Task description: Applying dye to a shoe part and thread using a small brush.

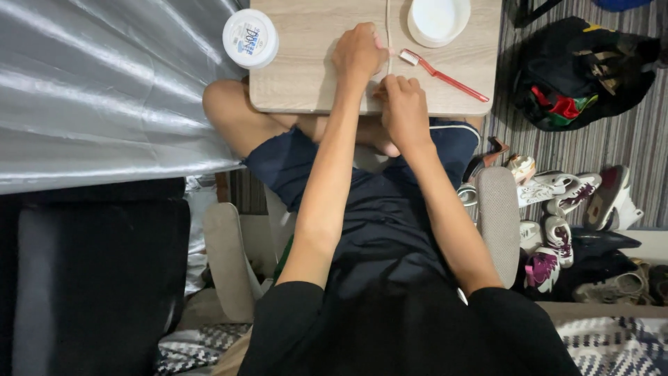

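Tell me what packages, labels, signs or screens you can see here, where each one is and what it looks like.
Round tub: on the far left corner of the wooden table, left of the left hand; white lid with a round label printed in blue.
Round white container: at the table's far edge, beyond the red toothbrush and the right hand; plain, no label visible.
No signs or screens in view.
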